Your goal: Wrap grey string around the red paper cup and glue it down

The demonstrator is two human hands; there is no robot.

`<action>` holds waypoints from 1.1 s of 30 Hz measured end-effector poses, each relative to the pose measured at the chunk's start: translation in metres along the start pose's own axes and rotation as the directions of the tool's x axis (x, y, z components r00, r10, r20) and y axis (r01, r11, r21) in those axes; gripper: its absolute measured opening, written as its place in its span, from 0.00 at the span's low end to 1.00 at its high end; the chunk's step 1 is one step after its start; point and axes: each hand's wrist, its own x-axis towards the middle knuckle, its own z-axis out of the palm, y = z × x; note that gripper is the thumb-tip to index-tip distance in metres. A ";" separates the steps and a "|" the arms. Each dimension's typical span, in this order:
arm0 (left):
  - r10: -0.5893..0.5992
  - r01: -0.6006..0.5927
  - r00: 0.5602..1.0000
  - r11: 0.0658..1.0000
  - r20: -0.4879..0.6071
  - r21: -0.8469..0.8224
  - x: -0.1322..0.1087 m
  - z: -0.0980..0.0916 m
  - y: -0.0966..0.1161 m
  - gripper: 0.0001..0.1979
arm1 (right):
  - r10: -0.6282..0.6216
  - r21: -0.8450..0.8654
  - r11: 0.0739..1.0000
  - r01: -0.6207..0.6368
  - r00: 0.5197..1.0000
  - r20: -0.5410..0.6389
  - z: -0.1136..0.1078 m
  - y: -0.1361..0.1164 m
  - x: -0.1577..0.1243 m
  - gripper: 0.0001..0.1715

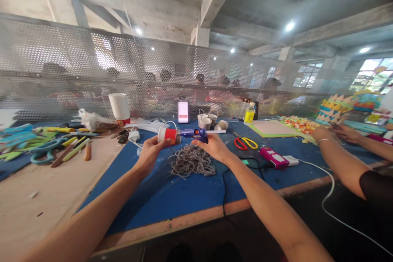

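Observation:
My left hand (150,153) is closed round a red and white paper cup (168,135), tipped on its side with one end toward the right. In my right hand (214,147) is a blue glue gun (193,133), a white glue stick (217,131) jutting from its back. The gun's nozzle is at the cup's right end; whether it touches I cannot tell. Below both hands lies a loose heap of grey cord (193,161) on the blue table top (147,204). Behind my right hand stand several small white cups (205,121).
Red and yellow scissors (245,143), a magenta power strip (274,158) and a yellow bottle (249,114) lie or stand to the right. Stacked paper cups (119,106) and a phone (183,112) stand behind. A co-worker's hands (346,133) are at far right; teal scissors (46,151) lie left.

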 end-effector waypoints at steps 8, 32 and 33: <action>0.019 -0.019 1.000 1.000 0.004 0.021 -0.001 0.000 0.001 0.16 | -0.011 0.029 1.000 0.012 1.000 -0.012 0.001 0.002 0.000 0.20; 0.052 -0.054 0.998 0.998 0.033 0.037 0.002 -0.003 -0.005 0.18 | -0.015 0.004 1.000 0.015 1.000 -0.015 0.000 0.001 0.000 0.21; 0.054 -0.055 0.998 0.998 0.028 0.039 0.002 -0.003 -0.004 0.18 | -0.018 0.008 1.000 0.018 1.000 -0.014 0.000 0.001 0.000 0.21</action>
